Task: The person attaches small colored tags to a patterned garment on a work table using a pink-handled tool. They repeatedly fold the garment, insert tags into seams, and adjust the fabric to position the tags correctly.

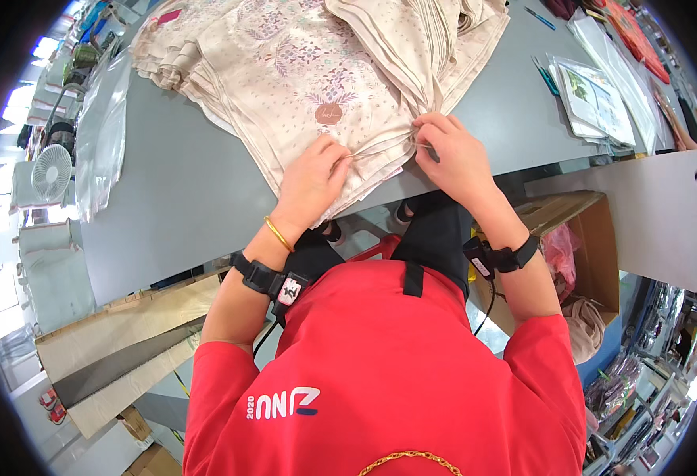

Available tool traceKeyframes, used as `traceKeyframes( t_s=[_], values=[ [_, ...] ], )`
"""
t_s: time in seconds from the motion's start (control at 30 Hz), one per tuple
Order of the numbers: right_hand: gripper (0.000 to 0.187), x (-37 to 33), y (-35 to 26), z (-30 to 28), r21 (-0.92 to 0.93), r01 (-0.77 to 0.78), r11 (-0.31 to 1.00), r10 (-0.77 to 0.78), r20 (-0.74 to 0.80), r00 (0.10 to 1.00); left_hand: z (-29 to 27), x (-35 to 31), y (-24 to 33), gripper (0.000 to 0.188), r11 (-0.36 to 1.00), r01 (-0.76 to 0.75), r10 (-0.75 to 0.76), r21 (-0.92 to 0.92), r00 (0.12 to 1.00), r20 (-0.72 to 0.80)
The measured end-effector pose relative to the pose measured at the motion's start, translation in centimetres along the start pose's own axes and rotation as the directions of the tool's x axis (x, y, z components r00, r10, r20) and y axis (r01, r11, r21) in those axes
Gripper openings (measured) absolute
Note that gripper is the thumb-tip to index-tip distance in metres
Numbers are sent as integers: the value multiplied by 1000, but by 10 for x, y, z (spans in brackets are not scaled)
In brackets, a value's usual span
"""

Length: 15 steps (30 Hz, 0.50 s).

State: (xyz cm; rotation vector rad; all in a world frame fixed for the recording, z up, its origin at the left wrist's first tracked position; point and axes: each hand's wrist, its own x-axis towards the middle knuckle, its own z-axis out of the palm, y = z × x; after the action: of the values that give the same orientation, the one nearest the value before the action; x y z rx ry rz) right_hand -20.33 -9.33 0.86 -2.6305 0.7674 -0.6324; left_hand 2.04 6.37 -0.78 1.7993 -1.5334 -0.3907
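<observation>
A stack of beige patterned fabric lies spread on the grey table. My left hand rests on the near edge of the top cloth and pinches a fold of it. My right hand grips the same fold just to the right, fingers closed on the gathered cloth. Both wrists wear black straps, and the left also has a gold bangle. I wear a red shirt.
A clear plastic bag lies at the table's left. Packaged sheets and pens lie at the right. A small white fan stands beyond the left edge. An open cardboard box with pink cloth sits on the floor at right.
</observation>
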Motion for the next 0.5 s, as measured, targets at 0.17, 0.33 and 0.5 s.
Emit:
traceKeyframes(
  t_s=[0.17, 0.33, 0.5],
  values=[
    [40, 14, -11, -15, 90, 141, 986, -142, 12, 990, -13, 6, -15, 15, 976, 121, -99, -183, 987, 124],
    [76, 25, -19, -10, 99, 320, 942, -335, 252, 908, -16, -20, 5, 34, 997, -71, 75, -41, 992, 101],
    [67, 37, -7, 7, 132, 279, 951, -306, 297, 904, -15, -33, 19, 55, 961, -208, 184, 179, 973, 141]
  ],
)
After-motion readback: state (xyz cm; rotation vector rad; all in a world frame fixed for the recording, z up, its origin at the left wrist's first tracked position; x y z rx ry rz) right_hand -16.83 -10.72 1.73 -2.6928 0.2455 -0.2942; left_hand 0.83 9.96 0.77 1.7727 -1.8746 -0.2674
